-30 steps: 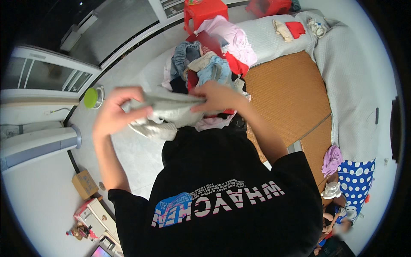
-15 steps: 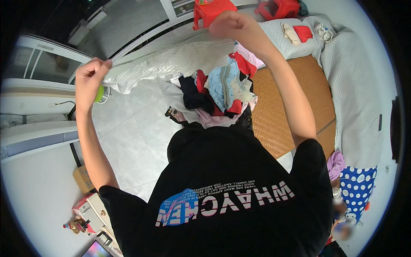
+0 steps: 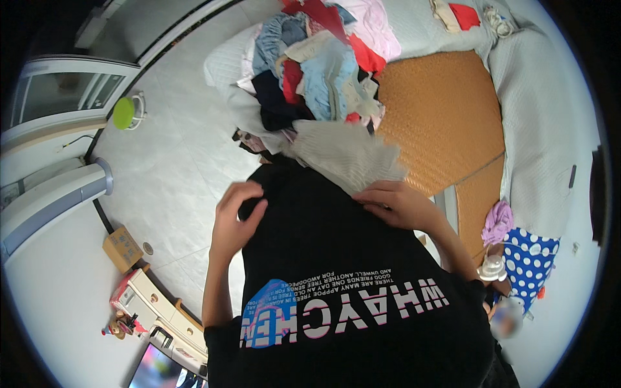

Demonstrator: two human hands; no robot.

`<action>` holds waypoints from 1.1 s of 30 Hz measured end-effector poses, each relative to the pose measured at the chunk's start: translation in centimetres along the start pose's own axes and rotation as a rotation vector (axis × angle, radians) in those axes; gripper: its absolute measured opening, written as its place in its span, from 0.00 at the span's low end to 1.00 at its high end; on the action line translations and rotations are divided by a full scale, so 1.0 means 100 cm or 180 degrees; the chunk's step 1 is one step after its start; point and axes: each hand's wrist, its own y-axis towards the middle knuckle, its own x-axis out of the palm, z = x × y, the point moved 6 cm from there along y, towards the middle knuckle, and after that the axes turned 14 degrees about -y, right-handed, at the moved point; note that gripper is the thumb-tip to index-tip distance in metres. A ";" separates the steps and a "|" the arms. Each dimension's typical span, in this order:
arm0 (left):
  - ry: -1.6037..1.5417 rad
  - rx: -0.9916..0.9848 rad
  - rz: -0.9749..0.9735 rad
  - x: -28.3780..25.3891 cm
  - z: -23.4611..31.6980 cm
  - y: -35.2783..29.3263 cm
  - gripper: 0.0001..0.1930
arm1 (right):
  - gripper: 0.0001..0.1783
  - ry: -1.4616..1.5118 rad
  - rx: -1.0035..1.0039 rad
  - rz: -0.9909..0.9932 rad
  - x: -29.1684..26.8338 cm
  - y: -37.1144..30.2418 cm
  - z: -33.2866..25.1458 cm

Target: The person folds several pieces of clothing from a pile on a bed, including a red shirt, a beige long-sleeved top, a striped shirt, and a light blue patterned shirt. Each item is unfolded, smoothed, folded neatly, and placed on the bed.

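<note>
My left hand (image 3: 238,210) hovers at the left edge of my black T-shirt, fingers curved and thumb apart, with nothing in it. At the near corner of a pale grey ribbed garment (image 3: 346,152), my right hand (image 3: 398,204) has its fingers bent in on the fabric. The garment is partly smeared by motion and spreads between my body and a heap of clothes. That heap holds a light blue garment (image 3: 326,74), a black garment (image 3: 278,97), blue denim (image 3: 278,39) and red pieces (image 3: 369,55).
A brown woven mat (image 3: 446,97) lies on the seat to the right, beside grey quilted covers (image 3: 537,129). Folded beige and red cloths (image 3: 464,16) rest at the far right. A green-topped stool (image 3: 123,113) stands on the tiled floor, and a cardboard box (image 3: 123,249) at lower left.
Both hands have come down and back toward my body from high and far apart. The ribbed garment, stretched between them before, now lies low near the heap, and my left hand has let go.
</note>
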 end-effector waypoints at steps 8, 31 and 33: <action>0.0595 -0.1950 -0.1446 0.091 -0.065 0.051 0.33 | 0.12 -0.0392 0.0292 0.0971 -0.031 0.001 -0.027; 0.0394 -0.0135 -0.1823 0.073 0.040 0.091 0.14 | 0.09 0.0380 -0.0579 0.2422 -0.058 0.044 0.016; 0.0399 -0.0137 -0.1870 0.068 0.039 0.087 0.15 | 0.09 0.0485 -0.0903 0.2304 -0.060 0.049 0.008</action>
